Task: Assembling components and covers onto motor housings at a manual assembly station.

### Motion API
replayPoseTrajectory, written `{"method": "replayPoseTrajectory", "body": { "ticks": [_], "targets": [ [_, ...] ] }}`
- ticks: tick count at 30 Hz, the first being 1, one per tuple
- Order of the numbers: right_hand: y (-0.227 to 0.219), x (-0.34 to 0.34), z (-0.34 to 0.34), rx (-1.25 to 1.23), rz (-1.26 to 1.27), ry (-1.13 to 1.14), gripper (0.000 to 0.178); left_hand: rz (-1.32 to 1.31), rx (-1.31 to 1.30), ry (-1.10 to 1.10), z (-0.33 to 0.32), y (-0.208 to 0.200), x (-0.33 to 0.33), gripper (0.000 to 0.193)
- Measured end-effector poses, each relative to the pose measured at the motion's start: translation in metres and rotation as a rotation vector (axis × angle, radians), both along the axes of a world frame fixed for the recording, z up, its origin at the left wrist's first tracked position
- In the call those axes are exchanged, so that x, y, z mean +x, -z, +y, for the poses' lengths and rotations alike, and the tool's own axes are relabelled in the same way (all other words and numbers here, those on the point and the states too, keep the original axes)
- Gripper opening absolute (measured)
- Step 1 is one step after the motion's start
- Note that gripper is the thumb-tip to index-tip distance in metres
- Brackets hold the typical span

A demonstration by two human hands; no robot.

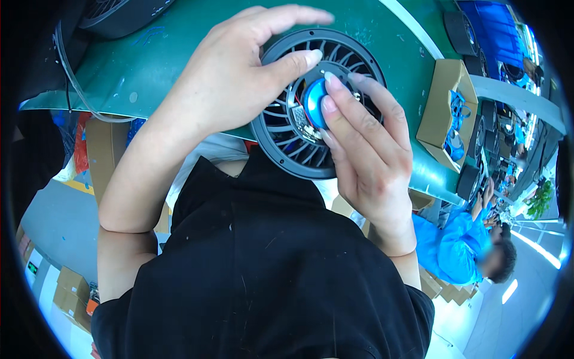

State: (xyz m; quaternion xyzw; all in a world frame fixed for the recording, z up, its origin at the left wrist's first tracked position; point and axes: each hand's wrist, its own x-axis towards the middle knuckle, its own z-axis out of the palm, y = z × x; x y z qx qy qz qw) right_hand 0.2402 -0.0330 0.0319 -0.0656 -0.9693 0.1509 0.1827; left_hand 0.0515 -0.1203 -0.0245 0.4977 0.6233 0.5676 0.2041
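A round black fan [299, 134] with curved blades lies at the near edge of the green table [155, 66]. My left hand [233, 78] rests over its upper left rim, thumb stretched toward the hub. My right hand [365, 143] pinches a small blue round part [313, 103] at the fan's centre, fingertips around it. A small circuit board with red wires [299, 116] shows beside the blue part. My black shirt fills the lower middle of the view.
A cardboard box [445, 116] with blue parts sits on the table at the right. Several more black fans [478, 137] line the right side. A person in a blue top [454, 239] works at the right. Another black unit [119, 15] lies top left.
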Motion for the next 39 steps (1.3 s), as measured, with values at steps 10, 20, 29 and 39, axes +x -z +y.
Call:
{"method": "replayPoseTrajectory", "body": {
  "ticks": [10,20,29,39],
  "targets": [
    [-0.002,0.010,0.017,0.185,0.095,-0.168,0.029,0.244,-0.160,0.143,-0.006,-0.043,-0.004,0.022],
    [-0.032,0.000,0.013,0.668,-0.179,-0.446,0.034,0.161,-0.215,0.161,-0.006,-0.050,-0.002,0.018],
    [-0.003,-0.015,0.045,0.117,0.159,-0.283,0.023,0.488,0.027,0.229,-0.001,-0.033,-0.009,0.021],
    [0.010,0.002,0.016,-0.068,0.240,-0.053,0.025,0.442,0.043,0.012,0.010,-0.026,-0.007,0.004]
  ]
}}
